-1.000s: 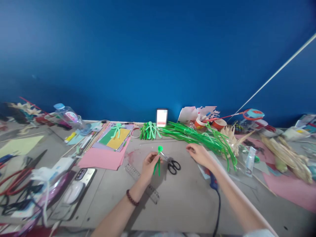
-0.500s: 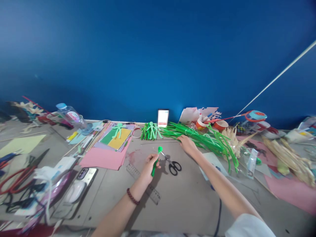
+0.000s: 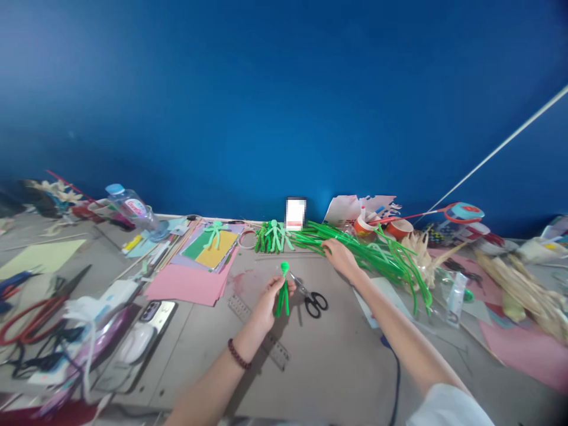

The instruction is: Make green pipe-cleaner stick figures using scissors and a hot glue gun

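The left hand (image 3: 271, 296) is closed, pinching a green pipe-cleaner figure (image 3: 284, 294) between thumb and fingers. The right hand (image 3: 341, 258) is stretched forward with fingers bent, its fingertips at the near-left edge of a bundle of green pipe cleaners (image 3: 377, 258); whether it grips a strand cannot be determined.

Condition of the held figure: bright green and fuzzy, with a compact rounded head at the top and two straight, narrow legs hanging down and slightly parted. It is held roughly upright. The bundle consists of long, loose strands of similar green, fanned along the back of the table (image 3: 341, 361), several bent over at the right end.

Containers: a red-and-white paper cup (image 3: 362, 228) holds a marker with a red cap (image 3: 362, 212). A second reddish cup (image 3: 399, 228) stands to its right; its contents cannot be made out. A clear plastic bottle (image 3: 133, 207) with a blue cap leans at the back left; its fill cannot be judged.

Position: the held figure stands out above the left hand's fingertips, its legs just beside the palm. It is to the left of the right hand and nearer the wearer, apart from it. Black-handled scissors (image 3: 315, 305) lie just right of the figure; a transparent ruler (image 3: 278, 352) passes beneath the left forearm.
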